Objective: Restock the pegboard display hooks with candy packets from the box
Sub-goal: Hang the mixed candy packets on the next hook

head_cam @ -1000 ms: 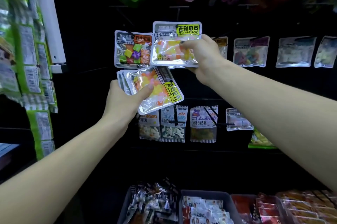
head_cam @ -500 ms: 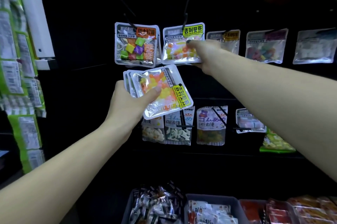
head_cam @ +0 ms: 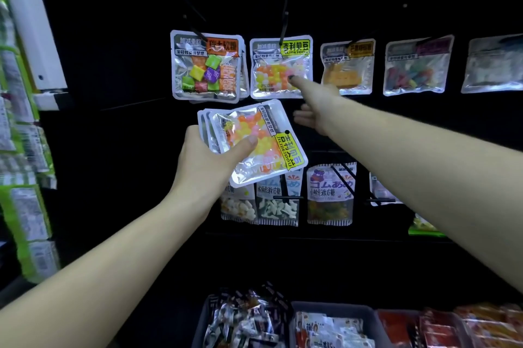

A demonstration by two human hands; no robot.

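- Fanning a stack of candy packets (head_cam: 254, 144) under its thumb, the left hand (head_cam: 206, 161) grips them ready for picking.
- The right hand (head_cam: 317, 104) — fingers apart, holding nothing — touches the hung packet (head_cam: 280, 67) on its hook (head_cam: 284, 16).
- A second ago it gripped that packet — now released, hanging.

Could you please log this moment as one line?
left hand: grips packet stack | right hand: open, fingertip on hung jelly bean packet | next: hang another

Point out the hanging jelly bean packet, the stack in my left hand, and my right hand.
hanging jelly bean packet (head_cam: 278, 70): head view, clear window.
stack (head_cam: 263, 144): head view, top packet's front.
right hand (head_cam: 317, 104): head view, back of hand.
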